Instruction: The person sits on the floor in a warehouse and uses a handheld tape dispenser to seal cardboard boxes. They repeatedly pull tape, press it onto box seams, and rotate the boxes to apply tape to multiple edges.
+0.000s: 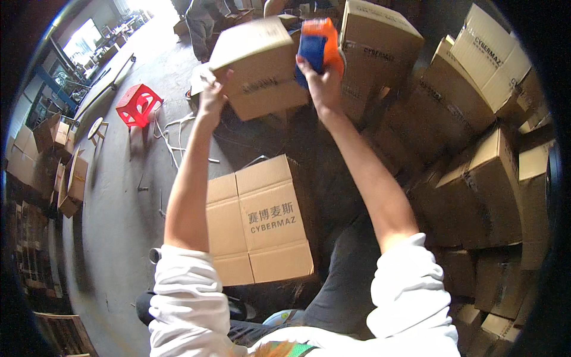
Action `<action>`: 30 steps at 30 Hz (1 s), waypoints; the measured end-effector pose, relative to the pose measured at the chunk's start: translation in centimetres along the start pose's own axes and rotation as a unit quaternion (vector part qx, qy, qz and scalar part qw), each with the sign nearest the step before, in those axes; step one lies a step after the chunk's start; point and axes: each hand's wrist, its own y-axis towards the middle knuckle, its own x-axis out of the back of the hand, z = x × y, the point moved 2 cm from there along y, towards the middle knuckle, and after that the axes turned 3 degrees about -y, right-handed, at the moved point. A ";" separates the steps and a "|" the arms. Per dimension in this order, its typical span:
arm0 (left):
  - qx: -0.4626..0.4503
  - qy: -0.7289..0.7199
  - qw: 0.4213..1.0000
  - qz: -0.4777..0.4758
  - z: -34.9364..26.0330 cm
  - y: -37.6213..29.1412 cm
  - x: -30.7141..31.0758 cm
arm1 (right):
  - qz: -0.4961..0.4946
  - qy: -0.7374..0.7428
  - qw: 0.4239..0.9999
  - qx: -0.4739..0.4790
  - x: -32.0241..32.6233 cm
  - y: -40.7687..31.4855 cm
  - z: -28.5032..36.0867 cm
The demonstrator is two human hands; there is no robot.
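Observation:
My right hand [322, 85] grips a blue and orange tape dispenser [328, 44], raised in front of me. At the left end of a cardboard box [267, 89], my left hand [214, 91] is up with its fingers on or beside the box's corner; blur hides the exact contact. The box's pale top face catches the light, and its front bears printing. Nearer to me lies a flattened cardboard carton [272, 241] with fold lines and printed writing, partly covered by my left forearm.
Stacked cardboard boxes [473, 196] crowd the right side. A red plastic stool [134, 105], a small round stool [96, 129] and white straps [171, 138] are on the floor to the left. A person's legs [198, 29] show at the top, beyond the box.

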 end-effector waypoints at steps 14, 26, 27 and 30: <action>0.170 0.043 0.982 -0.066 14.1 -14.3 -3.5 | 0.142 0.074 0.962 -0.220 6.2 -4.4 5.3; 0.374 0.374 0.812 -0.247 16.1 -47.7 20.4 | 0.320 0.070 0.756 -0.566 8.5 -27.8 4.3; 0.346 0.489 0.775 -0.201 14.0 -44.9 16.5 | 0.316 0.043 0.731 -0.603 9.4 -30.2 2.9; 0.315 0.518 0.757 -0.243 12.0 -45.2 15.5 | 0.378 -0.012 0.665 -0.644 9.3 -35.3 2.0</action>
